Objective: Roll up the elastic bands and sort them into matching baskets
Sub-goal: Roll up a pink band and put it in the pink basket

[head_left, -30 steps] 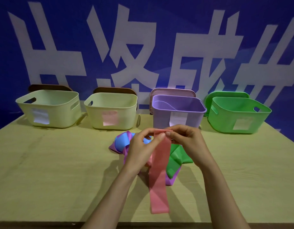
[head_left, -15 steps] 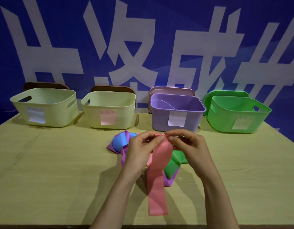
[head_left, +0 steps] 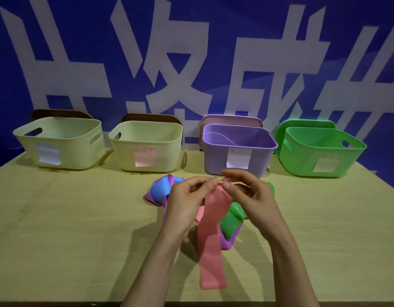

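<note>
Pinching the pink band [head_left: 210, 235] top edge w/ both: I've got left hand [head_left: 187, 200] & right hand [head_left: 251, 196] fingertips closed on it, rest hanging.

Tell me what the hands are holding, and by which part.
The pink band, by its top end: the left hand and the right hand both pinch that end between their fingers, and the rest hangs loose below.

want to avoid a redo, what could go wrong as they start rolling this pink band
The tail of the pink band drapes over the green band and purple band, so rolling may drag them. The left hand and right hand pinch only its top edge; a slip could undo the roll.
</note>
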`<state>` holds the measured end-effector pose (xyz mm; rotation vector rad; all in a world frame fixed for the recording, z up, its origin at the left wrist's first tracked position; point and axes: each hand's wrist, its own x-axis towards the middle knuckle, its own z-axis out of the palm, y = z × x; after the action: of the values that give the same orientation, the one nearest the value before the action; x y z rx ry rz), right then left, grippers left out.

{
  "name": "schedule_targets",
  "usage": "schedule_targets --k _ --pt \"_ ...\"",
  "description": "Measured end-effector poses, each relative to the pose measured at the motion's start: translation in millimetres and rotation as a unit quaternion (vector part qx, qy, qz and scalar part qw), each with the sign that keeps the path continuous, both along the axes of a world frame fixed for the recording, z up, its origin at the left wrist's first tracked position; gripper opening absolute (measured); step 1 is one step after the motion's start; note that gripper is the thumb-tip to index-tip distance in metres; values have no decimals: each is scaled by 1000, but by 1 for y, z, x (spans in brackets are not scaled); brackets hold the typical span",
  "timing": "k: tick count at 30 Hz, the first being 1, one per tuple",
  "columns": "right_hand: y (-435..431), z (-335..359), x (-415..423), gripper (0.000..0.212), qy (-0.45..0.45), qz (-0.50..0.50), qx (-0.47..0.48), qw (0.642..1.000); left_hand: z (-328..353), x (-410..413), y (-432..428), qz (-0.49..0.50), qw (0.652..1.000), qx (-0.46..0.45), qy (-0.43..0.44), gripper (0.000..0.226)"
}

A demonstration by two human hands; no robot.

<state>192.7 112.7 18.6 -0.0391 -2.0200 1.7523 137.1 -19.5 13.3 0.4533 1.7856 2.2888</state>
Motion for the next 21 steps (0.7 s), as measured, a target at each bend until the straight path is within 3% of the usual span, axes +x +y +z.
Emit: schedule_targets --k 2,12,21 --pt "-1 2 1 22 -24 -6 -10 1000 0 0 0 10 1000 -13 12 7" --pt "4 4 2 8 -23 -14 15 1000 -2 -1 -3 -16 997 -41 56 7" --pt "3 3 2 13 -24 -1 -33 999 -2 -5 -9 -25 995 -33 96 24"
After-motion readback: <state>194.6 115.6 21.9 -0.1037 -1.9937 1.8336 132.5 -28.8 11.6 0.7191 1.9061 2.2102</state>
